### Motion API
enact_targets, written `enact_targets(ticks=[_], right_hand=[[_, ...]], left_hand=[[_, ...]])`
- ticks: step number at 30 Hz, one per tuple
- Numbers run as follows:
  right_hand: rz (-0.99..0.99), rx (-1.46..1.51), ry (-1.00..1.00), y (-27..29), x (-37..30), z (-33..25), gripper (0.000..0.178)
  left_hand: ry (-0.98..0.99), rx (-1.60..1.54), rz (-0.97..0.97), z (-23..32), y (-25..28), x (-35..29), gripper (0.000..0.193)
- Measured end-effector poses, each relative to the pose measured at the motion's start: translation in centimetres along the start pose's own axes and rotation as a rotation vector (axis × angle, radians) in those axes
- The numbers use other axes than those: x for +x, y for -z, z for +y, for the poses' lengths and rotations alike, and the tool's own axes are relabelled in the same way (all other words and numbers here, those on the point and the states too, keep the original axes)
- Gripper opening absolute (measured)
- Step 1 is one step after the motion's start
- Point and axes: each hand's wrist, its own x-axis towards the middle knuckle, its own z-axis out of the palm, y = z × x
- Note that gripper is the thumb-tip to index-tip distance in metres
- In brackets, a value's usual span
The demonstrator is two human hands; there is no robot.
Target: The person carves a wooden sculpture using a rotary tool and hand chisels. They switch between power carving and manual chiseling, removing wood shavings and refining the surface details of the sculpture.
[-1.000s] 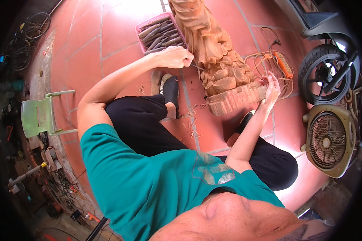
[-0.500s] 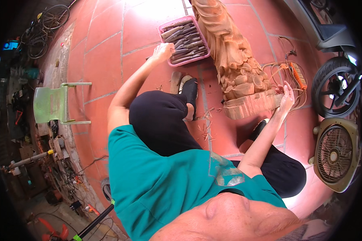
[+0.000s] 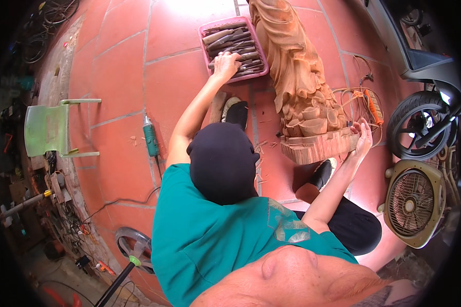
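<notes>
I sit on a red tiled floor in front of a tall pale wooden carving (image 3: 298, 77) that stands on a blocky base. My left hand (image 3: 225, 63) reaches forward into a pink tray (image 3: 206, 57) full of several wood chisels (image 3: 231, 40); its fingers are curled around a chisel handle that sticks out to the left. My right hand (image 3: 362, 139) lies flat against the right corner of the carving's base, fingers spread, holding nothing. My black-clad knee (image 3: 223, 161) rises between the two arms.
A green power tool (image 3: 150, 136) lies on the tiles at left, a green plastic chair (image 3: 50, 128) beyond it. Orange cable gear (image 3: 372, 106), a motorbike wheel (image 3: 415, 128) and a floor fan (image 3: 412, 203) stand at right. Wood chips litter the floor by my shoes (image 3: 236, 110).
My left hand went from beside the carving forward into the pink tray and now sits on the chisels. My right hand stayed at the carving's base. My head shifted, so the view moved.
</notes>
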Motion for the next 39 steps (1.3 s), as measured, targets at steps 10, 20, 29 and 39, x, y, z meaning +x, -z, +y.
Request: enact_targets(ticks=[10, 20, 29, 39], right_hand=[[-0.029, 0.024, -0.006, -1.1, -1.1, -0.7, 0.026], [-0.197, -0.202, 0.009, -1.9, -2.0, -6.4, 0.028], [-0.617, -0.643, 0.37, -13.0, 14.5, -9.3, 0.03], [-0.871, -1.076, 0.0, -15.8, 21.5, 11.6, 0.05]], left_hand=[[0.348, -0.138, 0.251, -10.8, 0.1, -6.2, 0.04], [0.713, -0.996, -0.009, -5.9, 0.4, -8.8, 0.066], [0.791, -1.02, -0.09, -7.9, -0.9, -9.0, 0.067], [0.897, -1.012, -0.128, -6.7, -0.2, -8.4, 0.058]])
